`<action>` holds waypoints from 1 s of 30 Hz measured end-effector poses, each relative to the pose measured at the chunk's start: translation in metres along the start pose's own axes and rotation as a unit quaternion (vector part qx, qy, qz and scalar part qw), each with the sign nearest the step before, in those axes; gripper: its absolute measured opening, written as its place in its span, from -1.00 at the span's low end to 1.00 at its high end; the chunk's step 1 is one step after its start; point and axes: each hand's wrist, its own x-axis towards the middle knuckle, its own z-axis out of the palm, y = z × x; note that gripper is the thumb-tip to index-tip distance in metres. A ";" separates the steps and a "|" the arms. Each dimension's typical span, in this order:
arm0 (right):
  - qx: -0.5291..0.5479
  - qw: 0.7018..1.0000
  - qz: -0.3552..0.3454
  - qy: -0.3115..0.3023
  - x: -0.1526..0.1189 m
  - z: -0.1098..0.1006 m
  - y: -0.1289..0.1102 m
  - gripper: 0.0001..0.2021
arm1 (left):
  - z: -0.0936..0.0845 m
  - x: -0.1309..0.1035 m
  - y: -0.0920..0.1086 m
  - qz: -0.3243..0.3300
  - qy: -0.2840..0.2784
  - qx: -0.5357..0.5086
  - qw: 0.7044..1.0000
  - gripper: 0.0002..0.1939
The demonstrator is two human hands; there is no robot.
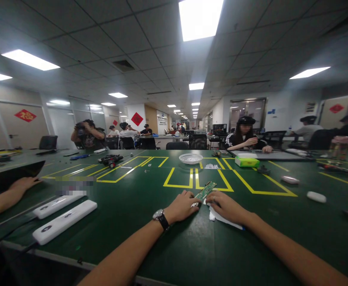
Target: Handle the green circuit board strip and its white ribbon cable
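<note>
A narrow green circuit board (206, 191) slants up and away from the fingers of my left hand (180, 205), which are closed on its near end. That wrist wears a watch with a dark strap. My right hand (228, 207) is at the board's right side, its fingers closed on a white wipe or piece of paper (221, 218). Part of this white sheet trails under the palm, with a blue edge near the wrist. Another small white bit shows by my left fingertips; whether it belongs to the same sheet I cannot tell.
The green table (174, 234) has yellow tape outlines. Beyond my hands stands a white basket (190, 159), with a green-yellow box (247, 162) to its right. White power strips (65, 221) lie left. Another person's hand (25, 184) is near a dark screen; a person (245, 137) sits opposite.
</note>
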 end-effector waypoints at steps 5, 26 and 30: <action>-0.055 0.997 0.053 0.006 -0.003 -0.004 -0.002 -0.79 | -0.001 0.002 0.000 -0.027 0.014 -0.115 0.993 -0.62; 0.009 0.979 0.199 0.034 -0.004 0.003 -0.002 -0.82 | -0.009 0.012 0.003 -0.233 -0.011 -0.707 0.668 -0.65; 0.185 0.956 0.225 0.035 0.001 0.000 -0.012 -0.83 | -0.006 0.013 0.004 -0.246 0.027 -0.679 0.691 -0.59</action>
